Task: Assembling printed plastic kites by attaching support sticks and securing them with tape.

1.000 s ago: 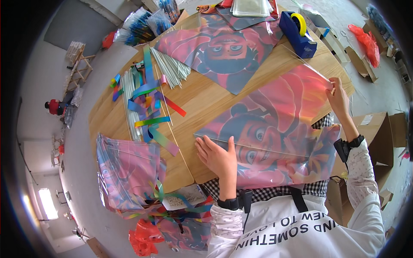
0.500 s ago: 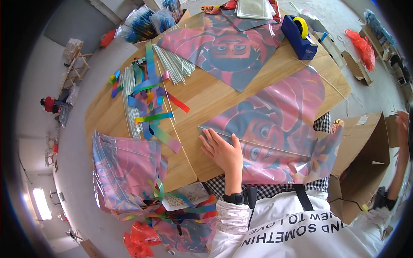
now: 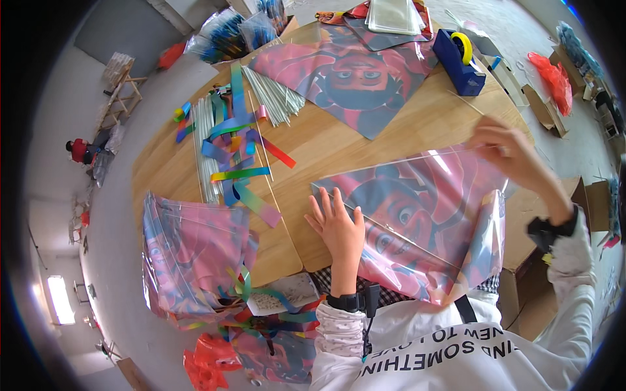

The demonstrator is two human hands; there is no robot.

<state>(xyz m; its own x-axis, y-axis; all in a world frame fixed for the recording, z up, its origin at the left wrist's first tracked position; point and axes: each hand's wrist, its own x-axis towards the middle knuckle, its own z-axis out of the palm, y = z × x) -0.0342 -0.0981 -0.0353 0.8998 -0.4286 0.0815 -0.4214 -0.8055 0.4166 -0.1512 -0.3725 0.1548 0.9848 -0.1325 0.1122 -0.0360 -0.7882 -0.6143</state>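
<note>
A kite sheet of thin glossy film, printed with a cartoon face in pink and dark blue, lies before me. A thin rod runs slantwise across it. My left hand rests on the sheet's left end, fingers spread and pointing away from me. At its far right edge my right hand is raised with curled fingers, apparently pinching the film; motion blurs the fingertips. A pale straight line runs along the far edge toward that hand; I cannot tell whether it is a rod or a fold. The near right part curls up.
Another kite sheet lies at the far side. A blue tape dispenser stands right of it. Ribbons and bundled white rods lie at left, above stacked kite sheets. A cardboard box sits by my right arm.
My right hand has come in from the far right to the sheet's edge. The sheet's far side now lies nearer me, its right part curled. My left hand stays down.
</note>
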